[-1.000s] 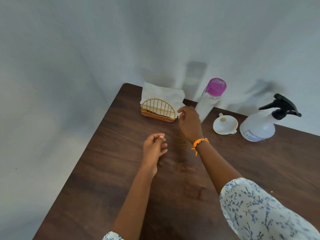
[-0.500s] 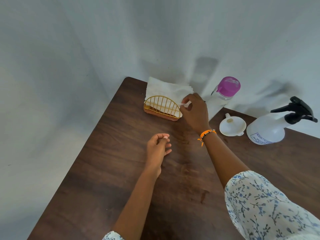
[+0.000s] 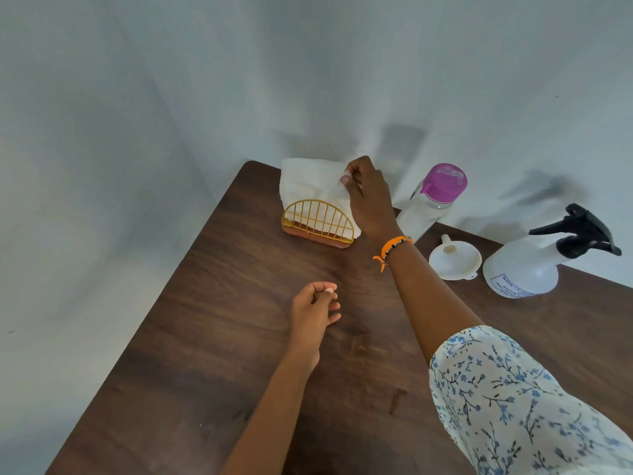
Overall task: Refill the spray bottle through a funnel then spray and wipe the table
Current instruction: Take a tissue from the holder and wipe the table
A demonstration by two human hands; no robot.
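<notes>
On the table (image 3: 212,354), the napkin holder (image 3: 317,223) stands at the far left corner with napkins (image 3: 310,181) upright in it. To its right — along the far edge — stand the capped bottle (image 3: 432,200), then the spray bottle (image 3: 534,265). The funnel (image 3: 455,260) lies mouth-up between those two, slightly nearer.

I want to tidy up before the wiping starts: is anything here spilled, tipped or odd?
No spill or tipping shows. The funnel lies loose on the table, not in the spray bottle, whose trigger head is on. The right hand pinches a napkin in the holder.
</notes>
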